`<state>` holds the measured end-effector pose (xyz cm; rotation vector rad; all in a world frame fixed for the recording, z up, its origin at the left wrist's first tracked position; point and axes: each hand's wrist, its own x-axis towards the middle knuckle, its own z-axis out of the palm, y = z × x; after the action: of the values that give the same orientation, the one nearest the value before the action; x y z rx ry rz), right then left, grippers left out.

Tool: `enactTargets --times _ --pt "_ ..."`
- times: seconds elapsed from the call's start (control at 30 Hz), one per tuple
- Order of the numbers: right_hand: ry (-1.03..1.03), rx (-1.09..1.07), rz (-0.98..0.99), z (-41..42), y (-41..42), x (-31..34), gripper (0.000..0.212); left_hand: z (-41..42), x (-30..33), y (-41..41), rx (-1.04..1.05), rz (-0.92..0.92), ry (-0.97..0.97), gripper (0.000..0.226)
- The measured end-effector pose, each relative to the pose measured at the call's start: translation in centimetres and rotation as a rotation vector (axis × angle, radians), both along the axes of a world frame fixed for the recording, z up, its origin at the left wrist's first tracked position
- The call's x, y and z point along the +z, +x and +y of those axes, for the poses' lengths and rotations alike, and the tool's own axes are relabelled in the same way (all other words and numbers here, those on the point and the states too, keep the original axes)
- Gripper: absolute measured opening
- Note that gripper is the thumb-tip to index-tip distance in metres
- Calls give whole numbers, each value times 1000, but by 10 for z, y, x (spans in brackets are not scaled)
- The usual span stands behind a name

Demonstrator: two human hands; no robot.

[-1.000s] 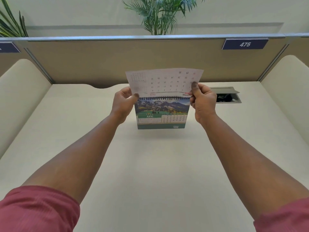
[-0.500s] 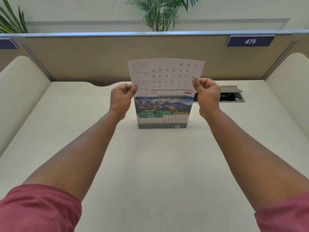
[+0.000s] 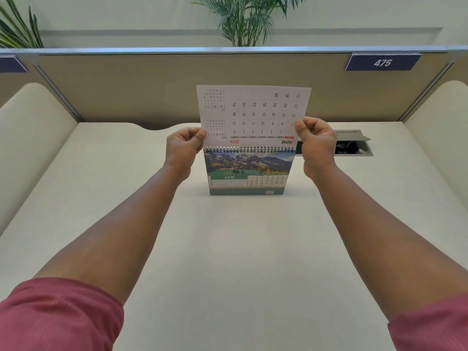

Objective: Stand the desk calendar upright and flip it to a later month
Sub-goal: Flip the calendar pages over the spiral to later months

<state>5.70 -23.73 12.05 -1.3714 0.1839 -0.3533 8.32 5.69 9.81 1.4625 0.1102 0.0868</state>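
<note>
Cream-white laminate desk (image 3: 240, 262) fills most of the view, backed by a tan fabric partition (image 3: 152, 87) carrying a navy number plate reading 475 (image 3: 383, 62). Grey open cable hatch (image 3: 354, 145) is set into the desk top at far right. Spiral-bound desk calendar with a mountain photo and green JUNE panel (image 3: 249, 173) stands upright mid-desk. One white leaf (image 3: 253, 115) is raised vertical above the wire binding (its print reads upside down: JUNE 2026). Left hand (image 3: 183, 145) pinches the leaf's left edge; right hand (image 3: 317, 140) pinches its right edge, fingers curled closed.
</note>
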Motion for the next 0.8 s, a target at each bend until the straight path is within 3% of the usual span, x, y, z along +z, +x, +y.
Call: enactTargets --times 0.8 --pt "-19 -13 180 -3 7 -12 15 -8 2 2 82 30 8 9"
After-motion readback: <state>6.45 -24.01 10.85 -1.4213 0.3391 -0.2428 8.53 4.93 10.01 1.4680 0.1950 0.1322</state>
